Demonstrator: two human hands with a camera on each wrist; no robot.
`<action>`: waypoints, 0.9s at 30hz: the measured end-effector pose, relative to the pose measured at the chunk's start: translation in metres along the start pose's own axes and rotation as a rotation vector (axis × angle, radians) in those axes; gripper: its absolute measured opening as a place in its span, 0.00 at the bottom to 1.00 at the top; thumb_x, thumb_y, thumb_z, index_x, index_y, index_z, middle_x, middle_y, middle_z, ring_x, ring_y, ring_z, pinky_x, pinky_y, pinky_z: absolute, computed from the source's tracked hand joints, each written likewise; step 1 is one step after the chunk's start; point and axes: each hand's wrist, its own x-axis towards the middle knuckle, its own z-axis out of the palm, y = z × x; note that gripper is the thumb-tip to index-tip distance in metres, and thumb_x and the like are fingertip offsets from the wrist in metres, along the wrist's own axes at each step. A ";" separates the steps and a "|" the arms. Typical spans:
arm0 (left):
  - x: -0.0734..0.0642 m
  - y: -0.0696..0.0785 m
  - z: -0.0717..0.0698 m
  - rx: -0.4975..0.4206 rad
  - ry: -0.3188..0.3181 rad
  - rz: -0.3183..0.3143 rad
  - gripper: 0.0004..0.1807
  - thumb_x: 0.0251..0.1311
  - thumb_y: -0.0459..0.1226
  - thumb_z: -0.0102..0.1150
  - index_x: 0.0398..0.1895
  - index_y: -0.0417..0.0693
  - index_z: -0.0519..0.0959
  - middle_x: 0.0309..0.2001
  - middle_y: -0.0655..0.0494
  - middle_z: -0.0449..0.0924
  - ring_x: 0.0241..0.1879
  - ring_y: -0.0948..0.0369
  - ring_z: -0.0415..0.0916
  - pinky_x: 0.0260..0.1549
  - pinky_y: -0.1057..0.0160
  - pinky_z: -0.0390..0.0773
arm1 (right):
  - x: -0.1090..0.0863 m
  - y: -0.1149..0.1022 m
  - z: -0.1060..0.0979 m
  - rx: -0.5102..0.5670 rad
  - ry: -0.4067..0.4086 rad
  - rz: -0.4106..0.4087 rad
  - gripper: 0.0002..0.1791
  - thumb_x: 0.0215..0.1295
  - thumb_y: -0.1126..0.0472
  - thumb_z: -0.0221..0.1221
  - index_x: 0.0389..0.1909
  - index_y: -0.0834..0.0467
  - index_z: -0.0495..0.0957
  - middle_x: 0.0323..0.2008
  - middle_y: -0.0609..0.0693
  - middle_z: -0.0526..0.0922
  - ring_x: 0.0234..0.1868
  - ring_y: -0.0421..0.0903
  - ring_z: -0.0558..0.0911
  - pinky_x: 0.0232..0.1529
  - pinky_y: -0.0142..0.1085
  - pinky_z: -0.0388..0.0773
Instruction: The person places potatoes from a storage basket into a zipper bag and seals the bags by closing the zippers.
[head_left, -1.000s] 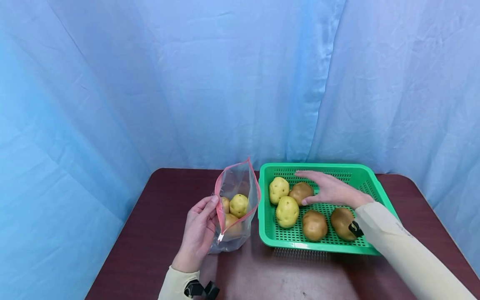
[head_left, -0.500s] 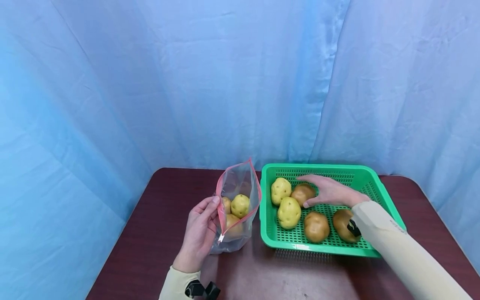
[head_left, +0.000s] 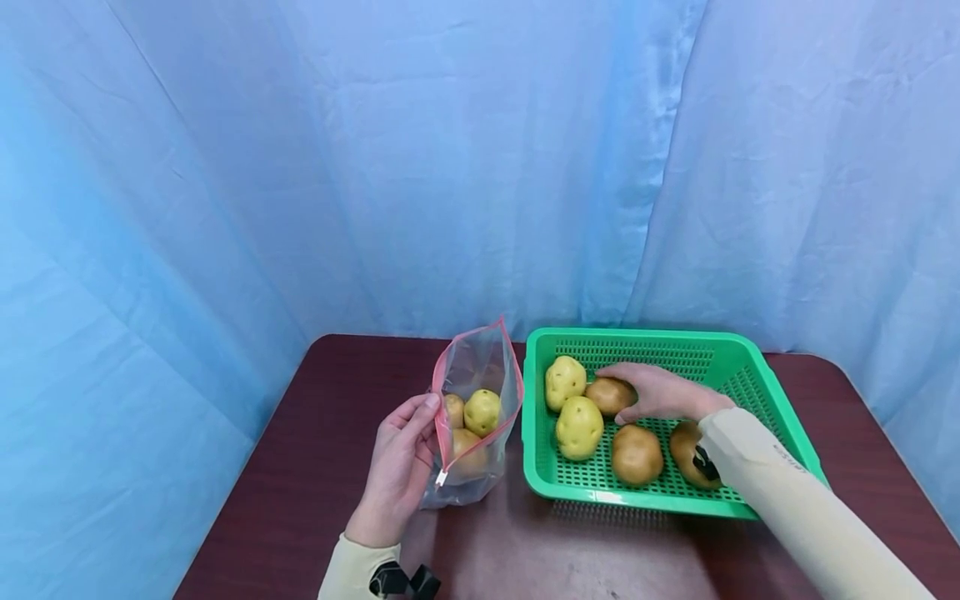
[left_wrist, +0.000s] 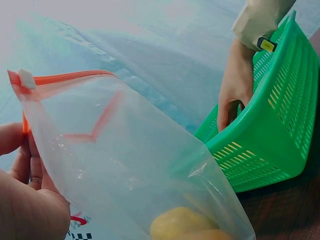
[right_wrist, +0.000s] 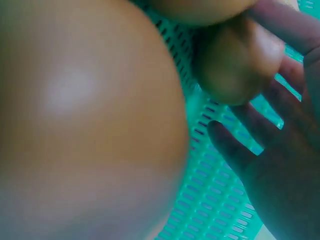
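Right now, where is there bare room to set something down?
Free: the table left of the left hand and bag; the far-right corner of the basket, beyond the right hand. Crowded: the basket's left end, where two yellow potatoes crowd the brown potato at the right hand.

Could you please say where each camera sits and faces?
Head: on the head, facing forward and down at the plastic bag and green basket; left hand, right hand and sleeves show.
Left wrist: on that wrist, facing bag and basket; both hands and right sleeve show.
Right wrist: on that wrist, facing the basket's brown potatoes; right hand shows.
Shared: head and left wrist both show bag, basket and hands.
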 end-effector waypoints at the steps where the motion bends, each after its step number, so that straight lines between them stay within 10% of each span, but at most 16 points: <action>1: 0.000 0.000 0.000 0.003 0.000 0.000 0.10 0.74 0.28 0.55 0.38 0.43 0.86 0.33 0.55 0.86 0.31 0.67 0.82 0.33 0.70 0.83 | 0.001 0.000 0.000 -0.013 0.005 0.000 0.42 0.60 0.56 0.75 0.73 0.60 0.69 0.70 0.63 0.72 0.68 0.66 0.72 0.62 0.62 0.71; 27: -0.005 -0.009 0.006 -0.020 0.019 -0.021 0.06 0.74 0.31 0.58 0.40 0.43 0.85 0.33 0.55 0.86 0.33 0.65 0.84 0.36 0.69 0.84 | -0.058 -0.052 -0.037 0.090 0.321 0.042 0.46 0.61 0.35 0.69 0.76 0.52 0.67 0.72 0.57 0.72 0.68 0.61 0.72 0.60 0.63 0.73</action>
